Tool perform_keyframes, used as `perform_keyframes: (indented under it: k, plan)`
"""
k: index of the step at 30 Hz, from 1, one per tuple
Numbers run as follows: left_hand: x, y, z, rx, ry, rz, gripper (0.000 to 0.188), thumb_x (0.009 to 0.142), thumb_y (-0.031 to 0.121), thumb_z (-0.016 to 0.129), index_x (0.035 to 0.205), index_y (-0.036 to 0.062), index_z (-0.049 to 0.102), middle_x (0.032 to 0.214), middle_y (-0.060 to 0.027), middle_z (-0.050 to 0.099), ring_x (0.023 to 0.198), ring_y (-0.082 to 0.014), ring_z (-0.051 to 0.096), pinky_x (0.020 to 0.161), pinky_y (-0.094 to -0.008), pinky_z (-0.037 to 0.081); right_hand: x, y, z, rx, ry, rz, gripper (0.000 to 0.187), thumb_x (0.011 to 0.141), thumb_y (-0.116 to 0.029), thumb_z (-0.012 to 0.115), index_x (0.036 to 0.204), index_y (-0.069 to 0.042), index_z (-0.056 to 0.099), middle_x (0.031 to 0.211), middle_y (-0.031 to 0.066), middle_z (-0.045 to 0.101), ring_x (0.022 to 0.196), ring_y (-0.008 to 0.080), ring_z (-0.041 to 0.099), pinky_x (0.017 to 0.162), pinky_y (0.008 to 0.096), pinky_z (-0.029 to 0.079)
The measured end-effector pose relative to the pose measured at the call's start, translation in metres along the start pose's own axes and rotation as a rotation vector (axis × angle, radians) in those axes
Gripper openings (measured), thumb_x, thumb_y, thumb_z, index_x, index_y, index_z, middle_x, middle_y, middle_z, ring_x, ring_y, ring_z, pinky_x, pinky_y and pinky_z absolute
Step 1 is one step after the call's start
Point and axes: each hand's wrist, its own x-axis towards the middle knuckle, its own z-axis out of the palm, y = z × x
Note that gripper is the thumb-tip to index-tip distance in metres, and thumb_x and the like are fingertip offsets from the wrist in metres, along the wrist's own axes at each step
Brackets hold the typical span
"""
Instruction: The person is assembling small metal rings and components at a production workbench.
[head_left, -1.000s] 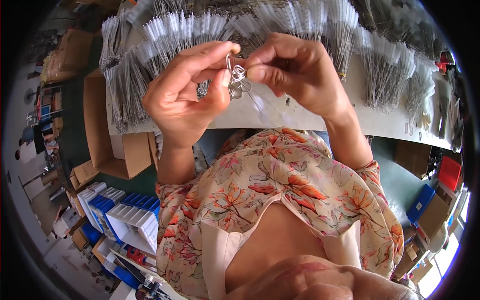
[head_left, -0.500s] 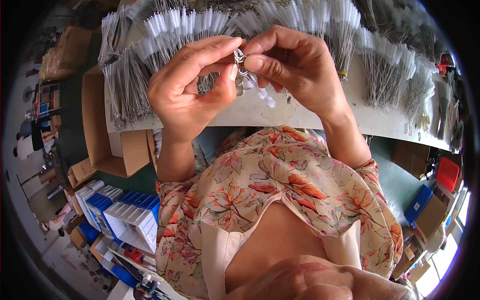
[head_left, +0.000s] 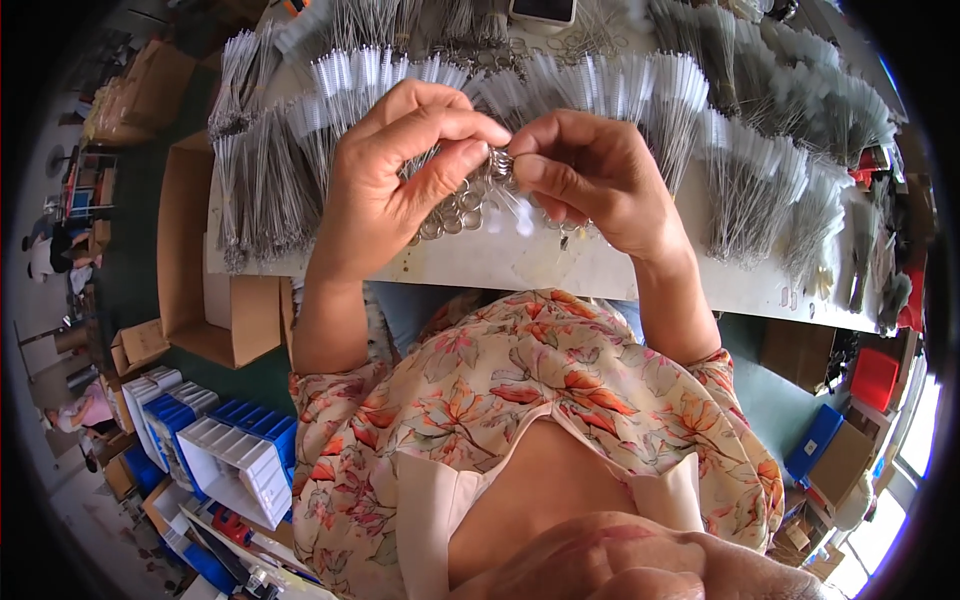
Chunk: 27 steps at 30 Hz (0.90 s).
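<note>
Both hands are raised above the near side of the table, fingertips almost meeting. My left hand (head_left: 405, 170) pinches a metal split ring (head_left: 501, 163) between thumb and forefinger. From the other side my right hand (head_left: 595, 180) grips it, its thumb against the looped wire ends there. Thin wire brushes with pale tips (head_left: 522, 213) hang below the ring, partly hidden. Several loose metal rings (head_left: 460, 213) lie on the tabletop beneath my left hand. Beyond and beside my hands stand bundles of wire brushes (head_left: 268, 190) with white bristles.
The pale table (head_left: 480, 265) carries more brush bundles (head_left: 755, 190) at right. A screened device (head_left: 543, 10) sits at the far edge. An open cardboard box (head_left: 255, 320) stands left, with white and blue plastic bins (head_left: 235, 460) below it. A red bin (head_left: 875, 378) is at right.
My view has shifted, so the table shows lower and more of its far side appears. Both hands are slightly lower and further right in view, still pinching the ring. The loose rings are more exposed.
</note>
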Motion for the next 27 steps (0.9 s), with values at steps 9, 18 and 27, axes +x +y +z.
perform_keyframes:
  k: [9, 18, 27]
  plan:
    - [0.002, -0.010, 0.005, -0.826, 0.112, -0.500, 0.019, 0.091, 0.017, 0.050, 0.095, -0.0001, 0.056, 0.067, 0.0026, 0.046, 0.055, -0.0041, 0.038, 0.052, -0.0183, 0.034, 0.008, 0.016, 0.005, 0.129, 0.030, -0.049, 0.016, 0.085, -0.014, 0.061, 0.091, 0.000, 0.058, 0.067, -0.0002, 0.056, 0.053, 0.0044, 0.050, 0.044, 0.0175, 0.036]
    - [0.003, 0.001, -0.007, -0.607, -0.010, -0.438, 0.013, 0.091, 0.013, 0.050, 0.092, 0.0008, 0.055, 0.065, 0.0032, 0.044, 0.053, -0.0033, 0.037, 0.048, -0.0190, 0.034, 0.013, 0.017, 0.006, 0.177, -0.011, -0.120, 0.013, 0.084, -0.012, 0.062, 0.090, 0.000, 0.059, 0.068, -0.0003, 0.055, 0.053, 0.0030, 0.044, 0.045, 0.0176, 0.033]
    - [0.000, 0.014, -0.013, -0.071, -0.046, -0.286, 0.017, 0.090, 0.012, 0.050, 0.091, -0.0017, 0.059, 0.081, -0.0043, 0.060, 0.073, -0.0086, 0.055, 0.066, -0.0207, 0.044, 0.013, 0.020, 0.007, 0.154, -0.005, -0.126, 0.010, 0.084, -0.010, 0.061, 0.088, -0.001, 0.060, 0.067, -0.0003, 0.056, 0.054, 0.0031, 0.047, 0.047, 0.0175, 0.037]
